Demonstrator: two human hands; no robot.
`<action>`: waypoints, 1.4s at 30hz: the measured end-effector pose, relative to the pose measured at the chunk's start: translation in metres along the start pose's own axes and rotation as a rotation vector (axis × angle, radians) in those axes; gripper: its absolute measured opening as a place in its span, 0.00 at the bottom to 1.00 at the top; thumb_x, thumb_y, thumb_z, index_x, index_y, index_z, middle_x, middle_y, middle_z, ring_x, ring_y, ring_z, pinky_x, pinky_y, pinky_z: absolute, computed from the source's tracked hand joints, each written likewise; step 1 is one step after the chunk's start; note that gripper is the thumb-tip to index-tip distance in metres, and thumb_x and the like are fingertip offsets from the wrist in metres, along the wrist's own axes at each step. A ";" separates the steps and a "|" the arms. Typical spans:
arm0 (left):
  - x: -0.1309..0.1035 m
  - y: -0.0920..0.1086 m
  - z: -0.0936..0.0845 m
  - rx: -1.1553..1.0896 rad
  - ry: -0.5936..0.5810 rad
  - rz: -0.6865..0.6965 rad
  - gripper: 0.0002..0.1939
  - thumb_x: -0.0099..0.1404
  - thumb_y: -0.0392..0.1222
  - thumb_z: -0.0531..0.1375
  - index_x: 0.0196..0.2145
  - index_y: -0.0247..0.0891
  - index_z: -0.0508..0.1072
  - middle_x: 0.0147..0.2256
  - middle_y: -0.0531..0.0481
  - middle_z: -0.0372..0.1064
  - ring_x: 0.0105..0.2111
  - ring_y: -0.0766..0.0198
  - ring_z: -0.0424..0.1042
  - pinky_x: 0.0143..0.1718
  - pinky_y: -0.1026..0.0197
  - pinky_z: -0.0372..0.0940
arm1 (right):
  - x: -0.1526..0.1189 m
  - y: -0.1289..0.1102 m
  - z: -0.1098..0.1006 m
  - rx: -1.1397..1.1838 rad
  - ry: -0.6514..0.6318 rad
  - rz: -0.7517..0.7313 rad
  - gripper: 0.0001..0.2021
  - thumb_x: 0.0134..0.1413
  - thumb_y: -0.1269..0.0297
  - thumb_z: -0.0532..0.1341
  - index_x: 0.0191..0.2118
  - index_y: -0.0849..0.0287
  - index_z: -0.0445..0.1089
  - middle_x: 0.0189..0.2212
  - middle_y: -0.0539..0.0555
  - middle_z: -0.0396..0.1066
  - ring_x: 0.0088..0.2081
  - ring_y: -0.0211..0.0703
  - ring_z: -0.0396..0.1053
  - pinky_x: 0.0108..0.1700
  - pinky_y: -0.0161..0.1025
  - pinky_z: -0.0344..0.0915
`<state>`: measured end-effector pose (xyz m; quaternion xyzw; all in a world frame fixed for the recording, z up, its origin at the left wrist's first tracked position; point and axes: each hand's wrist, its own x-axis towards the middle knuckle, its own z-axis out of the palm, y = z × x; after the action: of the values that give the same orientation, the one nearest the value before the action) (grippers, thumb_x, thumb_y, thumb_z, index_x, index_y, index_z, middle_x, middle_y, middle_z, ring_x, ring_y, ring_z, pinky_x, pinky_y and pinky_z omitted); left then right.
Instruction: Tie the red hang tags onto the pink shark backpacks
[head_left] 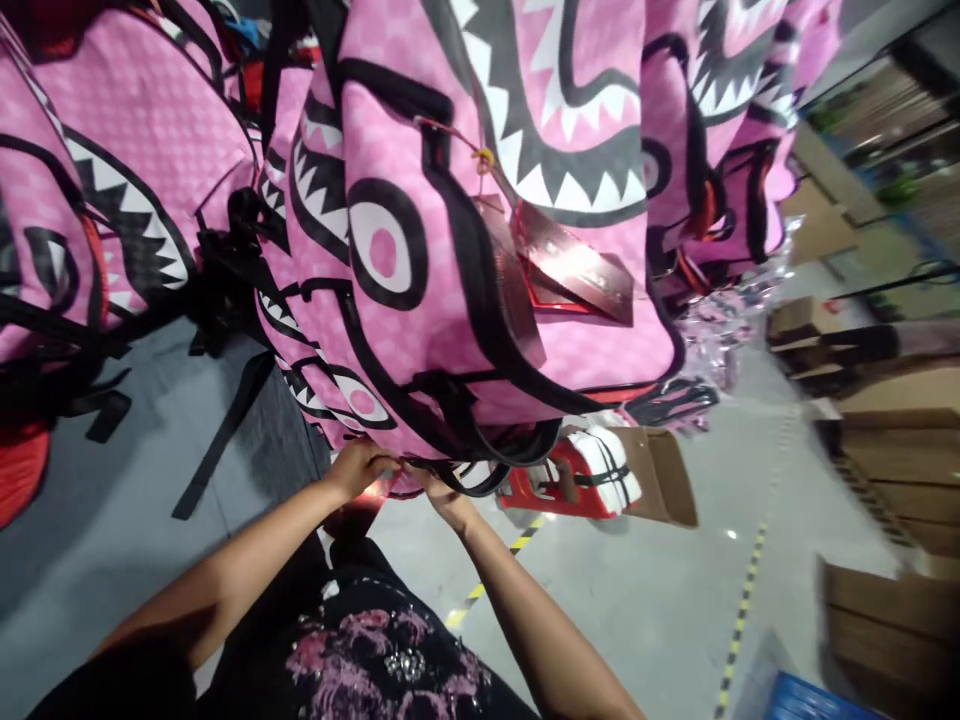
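rounded, black-trimmed pink bag [454, 330] overhangs 2 hands [358, 470].

A pink fabric bag with black trim, a printed eye and jagged white teeth [390, 250] is seen among similar pink bags. Glossy copper-coloured card tags [577, 265] are tied to its front. Near its lower edge, the bare left hand [360, 470] and bare right hand [448, 498] are held close together, their fingertips partly hidden. Beyond, a red-and-white strapped bundle [596, 470] is set beside a brown cardboard flap [664, 480]. The pale grey floor [637, 590] is marked with yellow-and-black striped tape [741, 597].
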<state>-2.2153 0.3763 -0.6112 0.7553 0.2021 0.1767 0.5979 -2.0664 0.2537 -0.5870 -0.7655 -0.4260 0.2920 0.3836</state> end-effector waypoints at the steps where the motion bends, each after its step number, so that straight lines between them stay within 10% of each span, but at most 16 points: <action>1: -0.001 0.000 0.001 0.006 0.002 -0.013 0.09 0.65 0.37 0.60 0.31 0.38 0.80 0.26 0.53 0.76 0.28 0.67 0.73 0.31 0.67 0.65 | 0.001 -0.001 0.000 0.015 -0.020 -0.036 0.13 0.57 0.54 0.60 0.40 0.57 0.74 0.33 0.55 0.76 0.42 0.48 0.72 0.47 0.47 0.71; 27: -0.008 0.035 0.024 0.644 0.021 -0.441 0.11 0.65 0.42 0.57 0.41 0.39 0.77 0.38 0.42 0.76 0.41 0.51 0.76 0.39 0.57 0.64 | 0.008 0.022 0.008 -0.302 -0.212 -0.371 0.13 0.64 0.63 0.52 0.40 0.58 0.73 0.31 0.54 0.72 0.30 0.40 0.68 0.35 0.36 0.65; 42: -0.011 0.025 0.027 0.540 -0.021 -0.347 0.09 0.68 0.36 0.52 0.38 0.37 0.72 0.36 0.45 0.76 0.38 0.59 0.75 0.38 0.62 0.62 | 0.013 -0.007 -0.007 -0.320 -0.154 -0.421 0.10 0.58 0.65 0.55 0.31 0.54 0.73 0.26 0.50 0.72 0.31 0.42 0.68 0.39 0.38 0.68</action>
<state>-2.2084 0.3428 -0.5933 0.8426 0.3614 0.0042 0.3991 -2.0579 0.2655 -0.5789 -0.6867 -0.6443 0.1921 0.2766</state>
